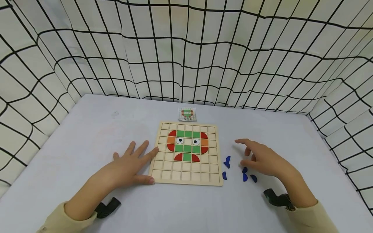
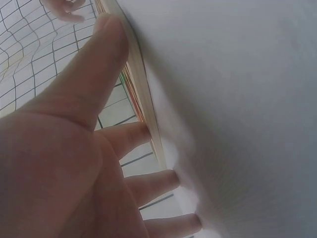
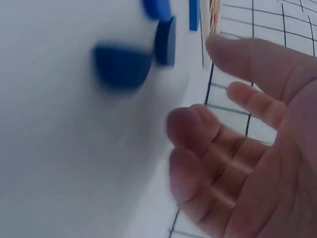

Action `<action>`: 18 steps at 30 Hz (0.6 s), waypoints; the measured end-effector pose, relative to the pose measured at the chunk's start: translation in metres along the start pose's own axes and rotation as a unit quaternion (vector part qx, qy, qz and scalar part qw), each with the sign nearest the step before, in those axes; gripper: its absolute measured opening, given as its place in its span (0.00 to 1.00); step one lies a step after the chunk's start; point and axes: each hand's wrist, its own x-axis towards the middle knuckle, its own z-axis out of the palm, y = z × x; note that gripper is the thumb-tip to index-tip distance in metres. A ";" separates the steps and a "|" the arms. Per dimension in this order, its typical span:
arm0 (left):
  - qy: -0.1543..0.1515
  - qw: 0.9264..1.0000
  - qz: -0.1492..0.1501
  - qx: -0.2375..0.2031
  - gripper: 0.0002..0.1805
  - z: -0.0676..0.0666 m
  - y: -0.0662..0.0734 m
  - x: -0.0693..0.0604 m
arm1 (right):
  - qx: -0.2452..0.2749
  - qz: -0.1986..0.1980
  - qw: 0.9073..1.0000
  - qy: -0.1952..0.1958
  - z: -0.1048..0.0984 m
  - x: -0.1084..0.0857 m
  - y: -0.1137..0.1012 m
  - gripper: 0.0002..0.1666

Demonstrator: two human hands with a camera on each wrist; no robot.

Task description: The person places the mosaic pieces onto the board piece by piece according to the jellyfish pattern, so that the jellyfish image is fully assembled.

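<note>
A square wooden grid board (image 1: 181, 176) lies on the white table, bearing flat red, green and orange pieces and two eye pieces arranged like a face. My left hand (image 1: 125, 170) is spread on the table at the board's left side, its thumb (image 2: 112, 42) and index finger touching the board's edge. To the right of the board, my right hand (image 1: 266, 160) hovers over several rounded blue pieces (image 1: 245, 177). Its index finger points forward, the other fingers bend loosely, and nothing shows between them. In the right wrist view, a blue piece (image 3: 122, 67) lies apart from the fingertips.
Behind the board lies a small picture card (image 1: 187, 114) with a similar face pattern. More blue pieces (image 1: 226, 162) lie close to the board's right edge. White walls with a black-line grid (image 1: 186, 68) enclose the table (image 1: 186, 210) at the back and sides.
</note>
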 end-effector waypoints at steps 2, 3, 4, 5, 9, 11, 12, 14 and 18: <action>-0.002 1.000 0.002 -0.002 0.56 -0.001 0.000 -0.001 | -0.013 0.034 0.999 -0.016 0.001 -0.009 0.006 0.49; -0.004 1.000 0.002 -0.004 0.56 -0.001 0.000 -0.002 | -0.017 0.046 0.998 -0.026 0.003 -0.013 0.008 0.53; -0.004 1.000 0.002 -0.005 0.56 -0.001 0.000 -0.002 | -0.023 0.058 0.997 -0.035 0.003 -0.016 0.009 0.56; -0.004 1.000 0.001 -0.006 0.56 -0.001 0.001 -0.001 | -0.028 0.068 0.996 -0.042 0.003 -0.019 0.010 0.58; -0.007 1.000 -0.005 -0.007 0.56 -0.002 0.002 0.000 | -0.019 0.063 0.996 -0.058 0.010 -0.023 0.007 0.58; -0.007 1.000 -0.006 -0.006 0.57 -0.001 0.002 0.000 | 0.008 0.053 0.997 -0.057 0.013 -0.019 0.002 0.53; -0.008 1.000 -0.007 -0.005 0.57 -0.002 0.002 0.000 | 0.022 0.050 0.997 -0.056 0.015 -0.017 -0.001 0.51; -0.008 1.000 -0.008 -0.003 0.57 -0.002 0.002 0.000 | 0.051 0.050 0.996 -0.052 0.019 -0.011 -0.007 0.49; -0.008 1.000 -0.007 -0.003 0.56 -0.002 0.002 0.000 | 0.070 0.058 0.995 -0.036 0.026 0.003 -0.022 0.49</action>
